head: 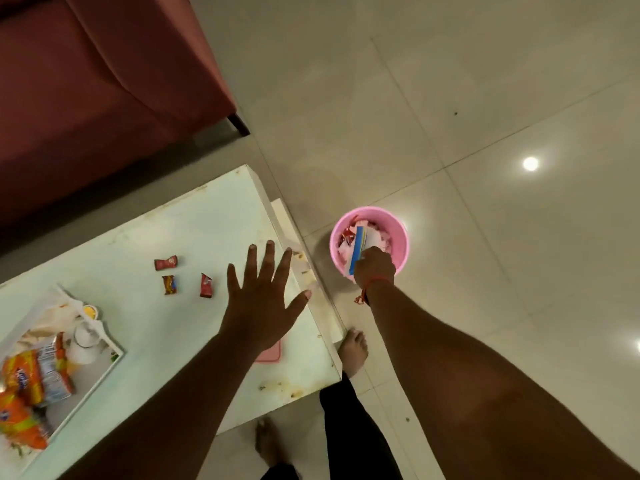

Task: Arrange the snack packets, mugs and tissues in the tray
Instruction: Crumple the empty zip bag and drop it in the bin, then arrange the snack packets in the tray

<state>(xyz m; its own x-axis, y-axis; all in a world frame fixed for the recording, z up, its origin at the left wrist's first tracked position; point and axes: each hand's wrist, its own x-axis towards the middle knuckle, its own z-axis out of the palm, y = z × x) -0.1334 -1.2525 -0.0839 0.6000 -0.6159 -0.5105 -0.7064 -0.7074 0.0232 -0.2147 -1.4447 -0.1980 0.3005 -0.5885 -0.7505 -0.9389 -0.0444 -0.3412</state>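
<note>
sofa (86, 81): big red thing along the far side, not part of this

table (173, 237): white, a bit grubby, everything sits on it

tray (114, 358): white, near-left of the table, already holding orange snack packets (24, 382), a white mug (83, 344) and what looks like tissues

bin (401, 237): pink, on the floor off the table's right end

left hand (263, 299): fingers spread wide, holding nothing, hovering flat over the table

right hand (374, 268): closed on a blue-edged packet (358, 247), down at the bin

small wrappers (187, 277): three red ones loose, just left of the left hand, between it and the tray, so I'd guess that hand takes them
</note>
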